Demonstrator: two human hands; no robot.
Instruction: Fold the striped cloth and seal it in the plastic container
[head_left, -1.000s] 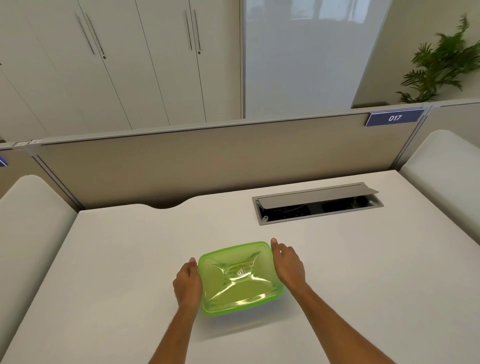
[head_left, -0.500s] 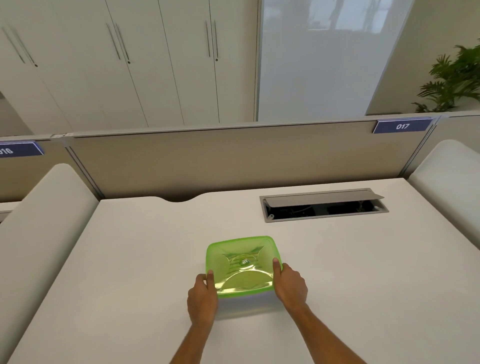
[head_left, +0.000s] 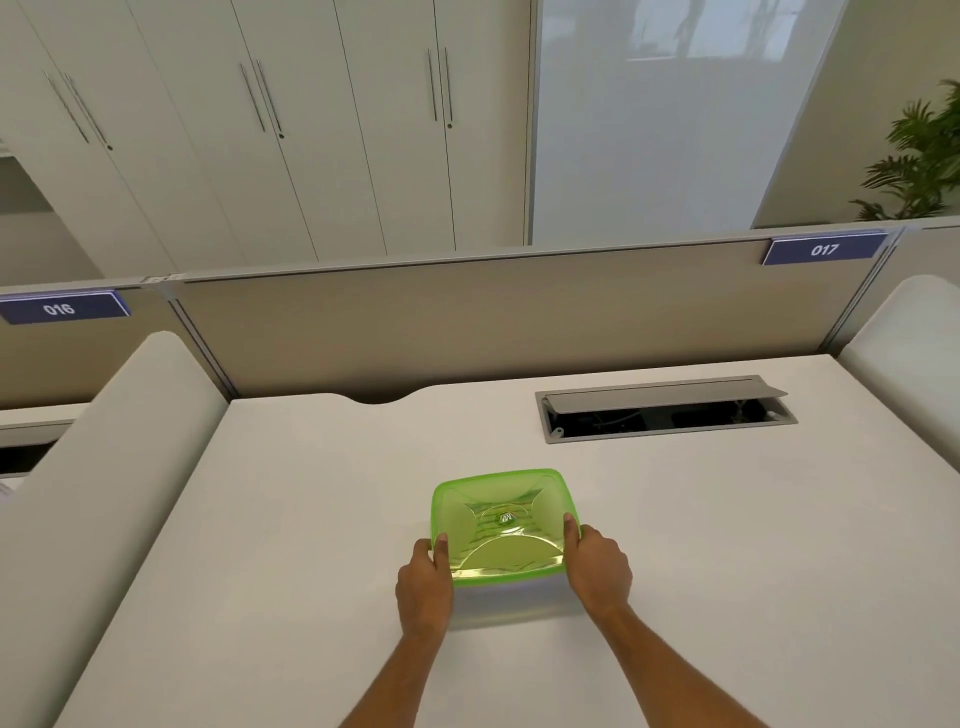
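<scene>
A plastic container with a clear body and a green lid sits on the white desk, in front of the open cable hatch and a little to the left of it, well apart from it. The lid lies flat on the container's top. Through the green plastic a faint striped pattern shows near the middle of the lid, but whether that is the cloth inside cannot be told for sure. The left hand grips the near left corner of the container, its thumb laid on top of the lid's edge and its fingers curled down the side. The right hand grips the near right corner the same way, thumb on the lid's rim and fingers wrapped round the side wall. Both forearms reach in from the near edge of the desk. Behind the hatch a beige partition runs along the desk's far edge, with a blue number plate reading 017 above and to the right of the hatch, and another plate reading 016 far to the hatch's left. White cabinets stand beyond the partition, and a green plant rises behind it to the hatch's upper right.
</scene>
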